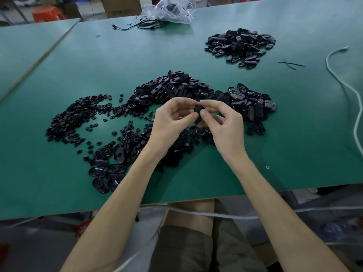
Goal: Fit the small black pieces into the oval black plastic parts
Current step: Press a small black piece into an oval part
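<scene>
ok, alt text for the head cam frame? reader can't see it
The left hand and right hand pinch one oval black part between their fingertips above a green table. Around them lie heaps of oval parts and, to the left, small black pieces; another heap sits farther back on the right.

Oval part (198, 114) (apparently one) mostly hidden.

Green table (275, 146); black oval parts (240, 46); black small pieces (66, 118); white cable (351, 91); orange stool (47, 14).
</scene>
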